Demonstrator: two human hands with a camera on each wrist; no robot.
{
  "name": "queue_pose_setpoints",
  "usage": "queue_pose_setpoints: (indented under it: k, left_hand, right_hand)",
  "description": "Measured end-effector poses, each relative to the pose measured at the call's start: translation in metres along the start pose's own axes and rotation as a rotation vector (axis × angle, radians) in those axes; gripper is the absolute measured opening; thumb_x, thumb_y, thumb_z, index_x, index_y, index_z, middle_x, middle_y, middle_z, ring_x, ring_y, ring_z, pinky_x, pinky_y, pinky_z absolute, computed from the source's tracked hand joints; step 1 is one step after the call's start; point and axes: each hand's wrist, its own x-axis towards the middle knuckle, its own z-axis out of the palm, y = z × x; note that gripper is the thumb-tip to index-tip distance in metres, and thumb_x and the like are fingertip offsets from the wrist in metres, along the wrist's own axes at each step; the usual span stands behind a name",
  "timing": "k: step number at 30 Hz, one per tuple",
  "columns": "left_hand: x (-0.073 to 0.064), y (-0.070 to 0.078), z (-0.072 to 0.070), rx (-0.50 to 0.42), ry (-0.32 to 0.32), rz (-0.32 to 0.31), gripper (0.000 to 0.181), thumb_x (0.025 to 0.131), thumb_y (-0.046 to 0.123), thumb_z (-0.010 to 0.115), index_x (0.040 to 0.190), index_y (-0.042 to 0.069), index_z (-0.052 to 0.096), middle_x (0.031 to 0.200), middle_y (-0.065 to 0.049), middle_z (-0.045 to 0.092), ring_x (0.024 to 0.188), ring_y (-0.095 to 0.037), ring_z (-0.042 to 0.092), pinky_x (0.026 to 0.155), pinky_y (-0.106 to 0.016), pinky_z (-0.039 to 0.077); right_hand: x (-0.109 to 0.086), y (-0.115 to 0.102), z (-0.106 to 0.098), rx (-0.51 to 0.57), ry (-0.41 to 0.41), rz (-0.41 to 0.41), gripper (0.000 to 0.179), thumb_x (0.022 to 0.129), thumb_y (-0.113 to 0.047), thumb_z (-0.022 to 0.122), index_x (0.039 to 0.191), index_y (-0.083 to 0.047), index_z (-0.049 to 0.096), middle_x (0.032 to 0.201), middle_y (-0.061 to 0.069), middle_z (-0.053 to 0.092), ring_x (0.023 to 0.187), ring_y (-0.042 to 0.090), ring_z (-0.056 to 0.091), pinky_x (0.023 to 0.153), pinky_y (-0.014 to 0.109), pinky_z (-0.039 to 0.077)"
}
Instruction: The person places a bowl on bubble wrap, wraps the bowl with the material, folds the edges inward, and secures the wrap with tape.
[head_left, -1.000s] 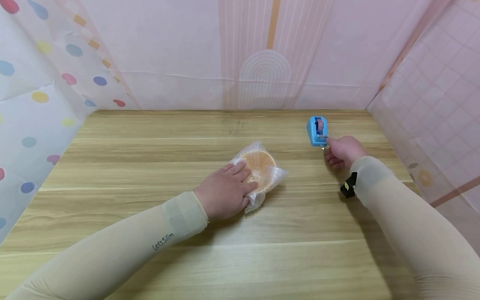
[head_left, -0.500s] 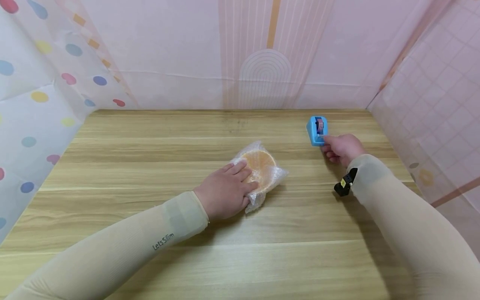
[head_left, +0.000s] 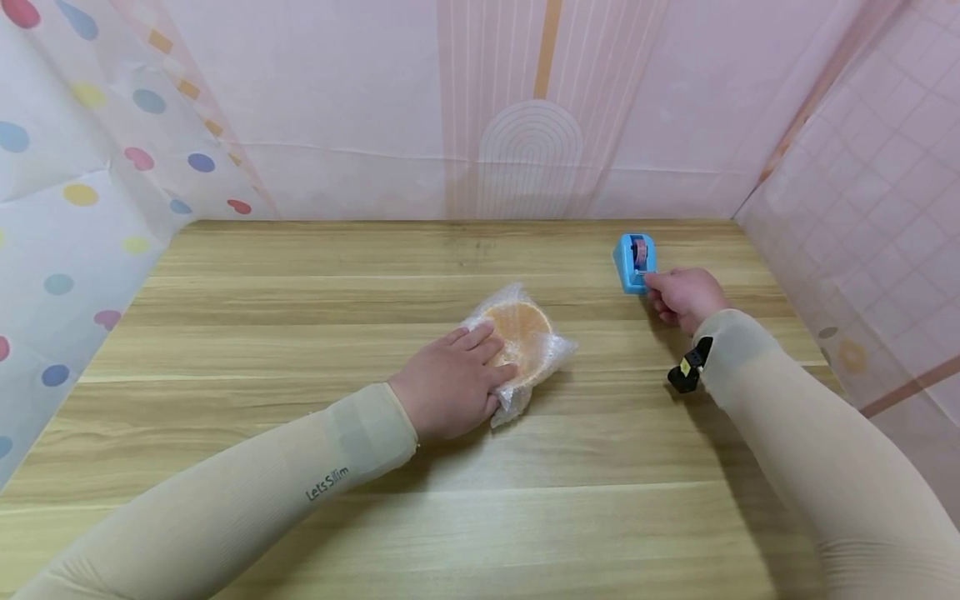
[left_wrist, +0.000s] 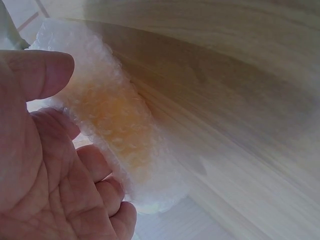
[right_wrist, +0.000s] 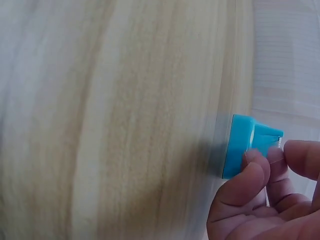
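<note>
In the head view, a package of bubble wrap (head_left: pixel 557 350) with a round orange-slice-patterned thing (head_left: pixel 525 321) inside lies mid-table. My left hand (head_left: pixel 450 383) rests on its left side with extended fingers; the left wrist view shows the bubble wrap (left_wrist: pixel 115 120) beside the fingers. At the right rear stands a blue tape dispenser (head_left: pixel 628 265) with a small roll of tape (head_left: pixel 640 251). My right hand (head_left: pixel 686 296) is at its front edge, thumb and finger pinching a faint clear tape end. In the right wrist view the dispenser (right_wrist: pixel 240 142) is partly hidden by the fingers.
The wood-grain table (head_left: pixel 300 300) runs back to a pink patterned wall covering (head_left: pixel 345 108). A dotted covering (head_left: pixel 60 233) stands at the left and a grid-patterned one (head_left: pixel 885 167) at the right. A black wrist camera (head_left: pixel 686 372) hangs under the right sleeve.
My right hand has shifted slightly left, so its fingertips are now over the dispenser's front edge. The left hand and the package have stayed put.
</note>
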Motion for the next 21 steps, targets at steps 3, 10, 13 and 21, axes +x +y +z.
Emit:
queue_pose_setpoints:
  k: [3,10,13,21]
  left_hand:
    - [-0.0001,0.0003,-0.0002,0.004,-0.003,0.000,0.047,0.108,0.035,0.045,0.153,0.027,0.057,0.162,-0.011,0.050,0.160,-0.035,0.030,0.132,-0.049,0.027]
    - [0.0000,0.0002,-0.0009,0.009,-0.009,-0.002,0.047,0.108,0.034,0.044,0.153,0.027,0.056,0.163,-0.011,0.049,0.161,-0.035,0.030,0.132,-0.048,0.027]
    - [0.0002,0.0002,-0.0010,0.016,-0.010,-0.002,0.047,0.108,0.035,0.044,0.153,0.027,0.056,0.163,-0.011,0.049,0.160,-0.034,0.030,0.132,-0.048,0.027]
    - [0.0000,0.0000,-0.0008,0.015,0.012,0.003,0.046,0.108,0.034,0.045,0.152,0.027,0.058,0.161,-0.011,0.051,0.159,-0.035,0.033,0.132,-0.048,0.029]
  right_hand:
    - [0.0004,-0.0004,0.0003,0.010,0.002,-0.005,0.035,0.111,-0.035,0.051,0.120,-0.003,0.061,0.091,-0.001,0.059,0.090,0.018,0.053,0.078,0.023,0.051]
    - [-0.0009,-0.0016,0.0001,0.026,-0.021,-0.012,0.034,0.112,-0.033,0.050,0.123,-0.002,0.060,0.088,-0.004,0.063,0.087,0.015,0.054,0.076,0.022,0.053]
    - [-0.0008,-0.0016,-0.0002,0.031,-0.039,-0.013,0.034,0.112,-0.032,0.050,0.125,-0.002,0.059,0.088,-0.004,0.063,0.084,0.014,0.055,0.075,0.021,0.054]
    - [0.0018,-0.0012,0.0012,0.054,-0.022,-0.009,0.031,0.111,-0.028,0.053,0.124,0.000,0.060,0.084,-0.004,0.063,0.078,0.012,0.056,0.070,0.020,0.055]
